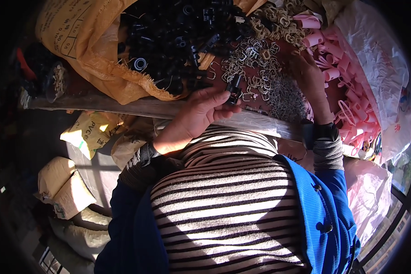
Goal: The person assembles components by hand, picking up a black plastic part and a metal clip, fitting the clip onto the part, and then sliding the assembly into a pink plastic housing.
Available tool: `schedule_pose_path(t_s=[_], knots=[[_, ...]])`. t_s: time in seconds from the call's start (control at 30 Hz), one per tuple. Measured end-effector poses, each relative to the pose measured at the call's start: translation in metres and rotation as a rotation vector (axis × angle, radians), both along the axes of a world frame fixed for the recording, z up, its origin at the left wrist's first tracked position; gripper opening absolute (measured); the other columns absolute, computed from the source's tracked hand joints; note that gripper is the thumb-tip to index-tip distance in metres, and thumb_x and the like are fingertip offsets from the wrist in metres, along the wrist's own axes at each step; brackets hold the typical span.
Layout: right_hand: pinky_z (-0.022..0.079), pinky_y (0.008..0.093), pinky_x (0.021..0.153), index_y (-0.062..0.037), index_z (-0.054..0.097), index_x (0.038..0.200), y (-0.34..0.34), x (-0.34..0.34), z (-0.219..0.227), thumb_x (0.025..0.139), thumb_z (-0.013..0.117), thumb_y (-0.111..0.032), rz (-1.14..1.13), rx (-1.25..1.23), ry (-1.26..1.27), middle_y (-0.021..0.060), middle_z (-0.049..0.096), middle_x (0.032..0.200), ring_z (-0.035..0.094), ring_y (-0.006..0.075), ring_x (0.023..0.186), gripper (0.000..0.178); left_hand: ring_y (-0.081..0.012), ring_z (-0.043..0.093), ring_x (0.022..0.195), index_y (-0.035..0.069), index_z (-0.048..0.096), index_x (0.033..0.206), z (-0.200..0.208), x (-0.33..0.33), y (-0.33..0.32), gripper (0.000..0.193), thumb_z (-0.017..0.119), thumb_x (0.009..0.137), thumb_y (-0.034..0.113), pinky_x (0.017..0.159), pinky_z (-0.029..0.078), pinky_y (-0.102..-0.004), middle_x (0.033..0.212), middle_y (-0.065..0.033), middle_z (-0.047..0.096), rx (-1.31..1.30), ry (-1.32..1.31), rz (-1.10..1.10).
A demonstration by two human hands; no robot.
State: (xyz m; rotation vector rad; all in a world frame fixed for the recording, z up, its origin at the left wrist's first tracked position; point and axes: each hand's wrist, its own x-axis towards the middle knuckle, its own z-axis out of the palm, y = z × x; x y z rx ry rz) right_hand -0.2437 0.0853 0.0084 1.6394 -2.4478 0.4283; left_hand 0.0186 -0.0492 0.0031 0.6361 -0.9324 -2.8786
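My left hand [204, 108] is closed around a small black plastic fitting [234, 86], held upright between thumb and fingers above the table's near edge. My right hand [309, 77] reaches down at the near side of a heap of beige clips [285, 25]. Its fingertips are in shadow, so whether they grip anything is hidden. Between the hands lie loose silvery metal clips [255, 64] and a pile of small grey metal pieces [285, 98]. Beyond my left hand, many more black plastic fittings [169, 41] spill from an orange woven sack [93, 50].
Pink plastic pieces [354, 107] are heaped on the right, beside a clear plastic sheet [374, 55]. The table's near edge [137, 109] runs across in front of me. On the lower left are a yellowish bag [89, 132] and a tan sack [61, 182].
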Motion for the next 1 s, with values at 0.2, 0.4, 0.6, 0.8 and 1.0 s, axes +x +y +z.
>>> schedule_pose_path(t_s=[0.2, 0.4, 0.6, 0.8, 1.0], knots=[[0.042, 0.0244, 0.058, -0.0035, 0.05, 0.095, -0.004, 0.008, -0.011, 0.078, 0.05, -0.012, 0.054, -0.093, -0.749, 0.0033, 0.054, 0.078, 0.053, 0.0122, 0.067, 0.019, -0.0191, 0.058, 0.085, 0.002, 0.049, 0.104, -0.003, 0.0, -0.001, 0.027, 0.046, 0.084, 0.019, 0.066, 0.049, -0.0226, 0.095, -0.0118, 0.056, 0.027, 0.026, 0.033], [0.04, 0.0205, 0.059, -0.0038, 0.047, 0.093, -0.017, 0.065, 0.002, 0.079, 0.049, -0.011, 0.204, -0.238, -1.677, -0.0009, 0.05, 0.073, 0.049, 0.0086, 0.068, 0.016, -0.0196, 0.058, 0.085, 0.002, 0.047, 0.107, -0.006, 0.001, -0.001, 0.028, 0.045, 0.085, 0.019, 0.066, 0.049, -0.0226, 0.095, -0.0118, 0.056, 0.044, 0.035, 0.074], [0.038, 0.0191, 0.056, -0.0055, 0.044, 0.095, -0.025, 0.097, 0.001, 0.083, 0.046, -0.016, 0.198, -0.27, -1.778, 0.0008, 0.05, 0.073, 0.046, 0.0084, 0.065, 0.017, -0.0194, 0.058, 0.084, 0.002, 0.047, 0.104, -0.003, 0.0, 0.0, 0.026, 0.046, 0.085, 0.019, 0.066, 0.049, -0.0225, 0.094, -0.0107, 0.056, 0.028, 0.015, 0.079], [0.039, 0.0193, 0.058, -0.0069, 0.043, 0.098, -0.025, 0.1, 0.006, 0.085, 0.045, -0.021, 0.069, -0.185, -1.891, 0.0013, 0.05, 0.077, 0.048, 0.0087, 0.067, 0.019, -0.0198, 0.059, 0.082, 0.002, 0.051, 0.095, 0.0, -0.002, 0.002, 0.018, 0.049, 0.083, 0.016, 0.066, 0.048, -0.0219, 0.09, -0.008, 0.057, 0.031, -0.006, 0.101], [0.04, 0.0213, 0.067, -0.0072, 0.045, 0.103, -0.023, 0.105, 0.005, 0.087, 0.042, -0.021, 0.157, -0.149, -1.798, 0.0003, 0.049, 0.087, 0.049, 0.0093, 0.073, 0.021, -0.0209, 0.058, 0.083, 0.002, 0.051, 0.095, -0.003, -0.002, 0.002, 0.018, 0.051, 0.082, 0.014, 0.067, 0.048, -0.022, 0.09, -0.0079, 0.057, 0.054, -0.012, 0.112]])
